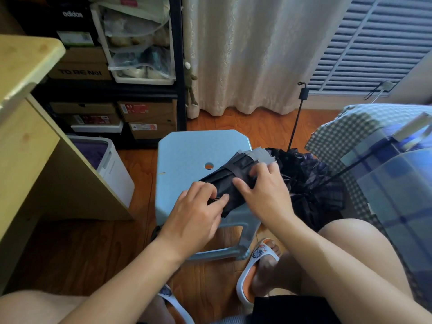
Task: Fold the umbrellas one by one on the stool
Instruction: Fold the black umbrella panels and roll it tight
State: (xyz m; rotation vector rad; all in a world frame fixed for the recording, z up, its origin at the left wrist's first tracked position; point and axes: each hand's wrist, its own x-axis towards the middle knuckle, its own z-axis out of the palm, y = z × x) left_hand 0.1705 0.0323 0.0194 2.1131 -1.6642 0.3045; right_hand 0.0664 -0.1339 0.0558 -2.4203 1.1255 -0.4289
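A black folded umbrella (236, 174) with a grey outer end lies diagonally on the light blue plastic stool (187, 155). My left hand (196, 213) grips its near end, thumb and fingers curled round the fabric. Further up the bundle my right hand (264, 190) grips it near the closing strap; its fingertips are blurred. A second, unfolded dark plaid umbrella (311, 181) lies crumpled right of the stool, its thin black shaft (295, 122) sticking up. A third shaft (350, 169) slants toward the bed.
A wooden desk (30, 127) stands at the left with a white bin (107, 164) beside it. Black shelves (131, 90) hold shoe boxes behind the stool. A checked bedspread (374, 146) fills the right. My knees and slippered feet (261, 260) flank the stool.
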